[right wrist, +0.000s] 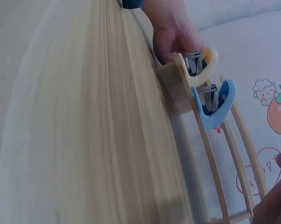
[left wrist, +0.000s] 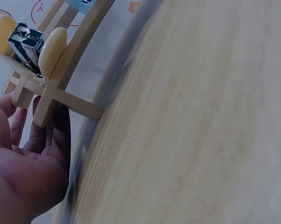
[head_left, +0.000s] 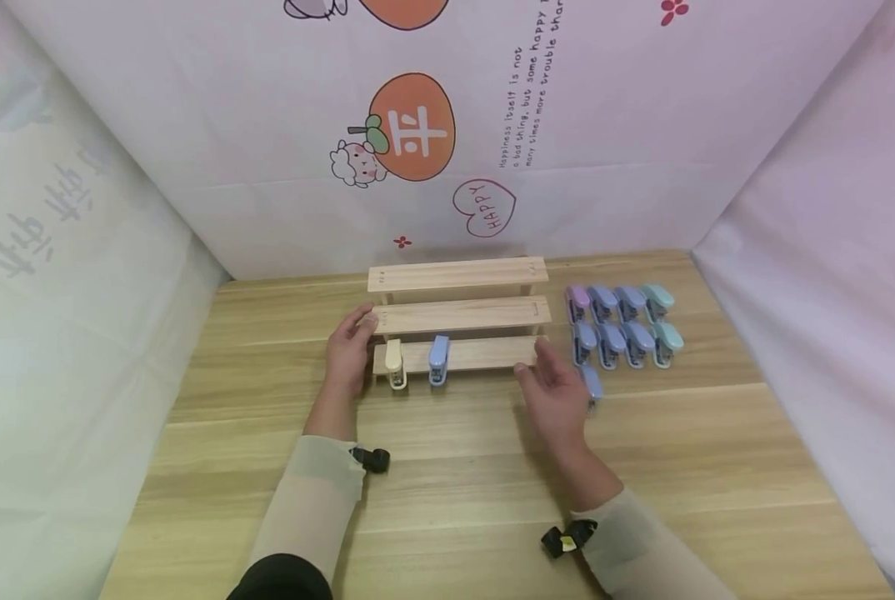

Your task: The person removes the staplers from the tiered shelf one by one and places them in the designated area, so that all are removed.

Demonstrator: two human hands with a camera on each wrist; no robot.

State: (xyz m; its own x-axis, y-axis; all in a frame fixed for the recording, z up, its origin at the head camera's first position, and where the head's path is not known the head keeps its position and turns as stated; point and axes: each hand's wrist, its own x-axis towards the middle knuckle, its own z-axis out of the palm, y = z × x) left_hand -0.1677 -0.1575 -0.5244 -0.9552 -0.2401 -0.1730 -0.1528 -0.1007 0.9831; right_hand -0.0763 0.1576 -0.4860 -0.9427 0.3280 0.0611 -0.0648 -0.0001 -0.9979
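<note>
A three-tier wooden rack (head_left: pixel 458 315) stands at the back middle of the table. On its lowest tier, toward the left, stand a cream-yellow mini stapler (head_left: pixel 393 357) and, to its right, a blue mini stapler (head_left: pixel 438 357). My left hand (head_left: pixel 348 354) grips the rack's left end, with the thumb by the middle tier and several fingers around the wood in the left wrist view. At the lowest tier's right end, my right hand (head_left: pixel 560 400) has its thumb spread from its fingers and holds nothing. Whether its fingertips touch the wood, I cannot tell.
Right of the rack, several mini staplers stand in rows: a purple one (head_left: pixel 578 297), blue ones (head_left: pixel 602 298) and teal ones (head_left: pixel 657 300). One blue stapler (head_left: pixel 591 382) in front is partly hidden by my right hand. A printed white cloth (head_left: pixel 282 217) rises behind the table.
</note>
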